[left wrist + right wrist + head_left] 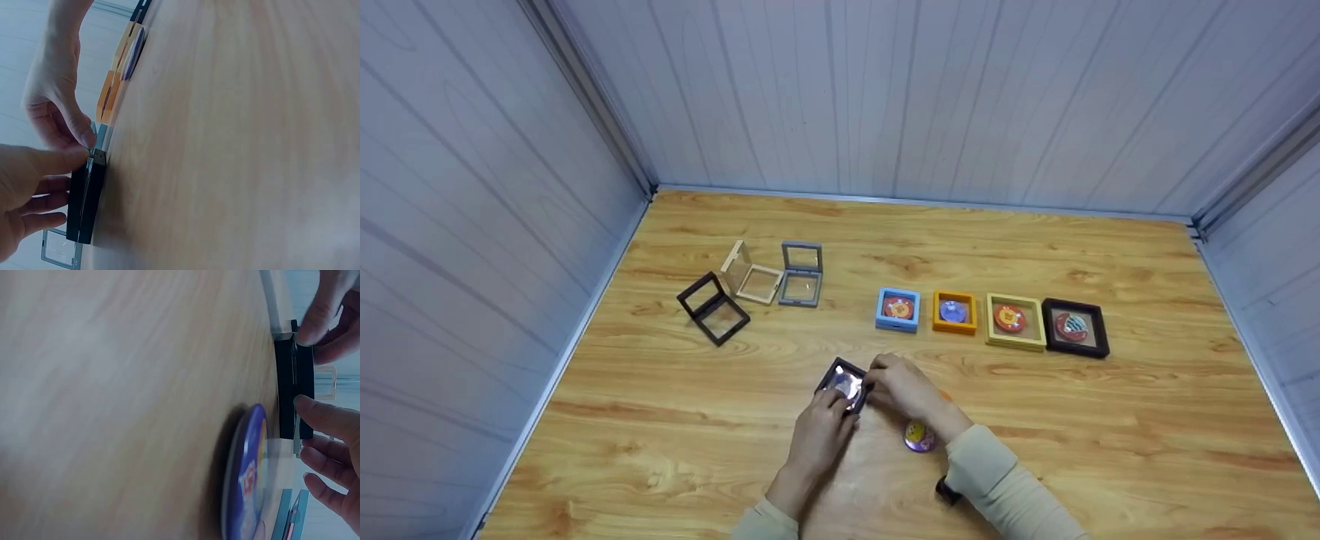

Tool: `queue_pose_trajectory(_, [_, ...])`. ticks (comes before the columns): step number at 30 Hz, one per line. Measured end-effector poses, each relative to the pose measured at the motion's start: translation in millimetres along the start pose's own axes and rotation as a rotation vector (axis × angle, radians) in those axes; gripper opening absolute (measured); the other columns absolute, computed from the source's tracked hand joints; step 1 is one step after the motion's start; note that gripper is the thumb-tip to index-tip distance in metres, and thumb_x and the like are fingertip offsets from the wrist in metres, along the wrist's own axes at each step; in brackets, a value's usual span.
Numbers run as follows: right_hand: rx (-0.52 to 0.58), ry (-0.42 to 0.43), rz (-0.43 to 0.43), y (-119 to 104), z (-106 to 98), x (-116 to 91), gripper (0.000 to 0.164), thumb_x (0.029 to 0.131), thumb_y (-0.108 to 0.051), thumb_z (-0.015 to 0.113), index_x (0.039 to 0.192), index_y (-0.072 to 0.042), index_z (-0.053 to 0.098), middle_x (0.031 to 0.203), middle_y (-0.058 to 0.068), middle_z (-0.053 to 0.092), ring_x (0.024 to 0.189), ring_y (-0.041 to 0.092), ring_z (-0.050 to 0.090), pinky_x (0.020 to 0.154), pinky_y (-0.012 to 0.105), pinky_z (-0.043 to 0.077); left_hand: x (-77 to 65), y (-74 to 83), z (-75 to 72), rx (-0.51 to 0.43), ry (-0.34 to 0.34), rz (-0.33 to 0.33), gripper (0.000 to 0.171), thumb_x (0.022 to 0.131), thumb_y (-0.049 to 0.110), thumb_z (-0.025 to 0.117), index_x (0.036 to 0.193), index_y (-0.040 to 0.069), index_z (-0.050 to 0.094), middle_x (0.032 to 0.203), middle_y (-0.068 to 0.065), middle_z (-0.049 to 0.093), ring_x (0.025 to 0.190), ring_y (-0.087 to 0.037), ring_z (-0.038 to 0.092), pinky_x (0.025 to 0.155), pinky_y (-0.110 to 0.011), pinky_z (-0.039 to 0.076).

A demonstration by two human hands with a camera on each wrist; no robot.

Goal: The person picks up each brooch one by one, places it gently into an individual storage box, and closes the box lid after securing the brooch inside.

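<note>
A black square display frame (861, 401) lies on the table between both hands, with a shiny round piece (849, 385) behind its clear window. My left hand (816, 435) grips its near-left side, fingers over the top. At the right corner, my right hand (906, 386) pinches the edge. Seen from the side in the left wrist view, the two halves of the black frame (84, 205) lie nearly together, a thin seam between them. Both thumbs press near that seam. Close by the right wrist lies a round purple badge (919, 436) with a yellow figure.
Three open frames stand at the back left: black (720, 319), beige (761, 285) and grey (800, 289). Rightward runs a row of closed frames holding round badges: blue (897, 325), orange (955, 328), yellow (1015, 343) and black (1078, 349). Panel walls (870, 97) enclose the table.
</note>
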State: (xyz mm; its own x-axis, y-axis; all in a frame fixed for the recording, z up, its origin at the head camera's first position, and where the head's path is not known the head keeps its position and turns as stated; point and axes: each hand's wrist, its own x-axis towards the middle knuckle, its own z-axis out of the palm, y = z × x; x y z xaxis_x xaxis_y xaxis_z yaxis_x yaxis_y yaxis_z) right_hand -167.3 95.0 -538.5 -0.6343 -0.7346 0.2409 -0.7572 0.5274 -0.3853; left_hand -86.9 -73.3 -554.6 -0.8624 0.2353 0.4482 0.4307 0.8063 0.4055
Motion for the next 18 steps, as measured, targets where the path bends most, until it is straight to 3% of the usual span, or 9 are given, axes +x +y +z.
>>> queue_pose_trajectory(7, [0.009, 0.028, 0.013, 2.4, -1.6, -1.7, 0.012, 0.076, -0.018, 0.069, 0.085, -0.011, 0.07, 0.079, -0.001, 0.053, 0.074, 0.014, 0.051, 0.066, 0.027, 0.045, -2.7, -4.5, -3.6, -0.026, 0.062, 0.008, 0.019, 0.076, 0.012, 0.068, 0.091, 0.001, 0.063, 0.091, -0.007, 0.058, 0.086, -0.02, 0.055, 0.073, -0.031, 0.048])
queue_pose_trajectory(18, [0.088, -0.014, 0.226, 14.0, -11.7, -10.5, 0.012, 0.077, -0.014, 0.067, 0.088, -0.01, 0.071, 0.082, -0.001, 0.054, 0.074, 0.012, 0.053, 0.065, 0.026, 0.046, -8.0, -10.5, -9.3, -0.019, -0.001, -0.035, 0.019, 0.078, 0.01, 0.065, 0.094, 0.001, 0.063, 0.086, -0.006, 0.058, 0.081, -0.019, 0.056, 0.072, -0.031, 0.048])
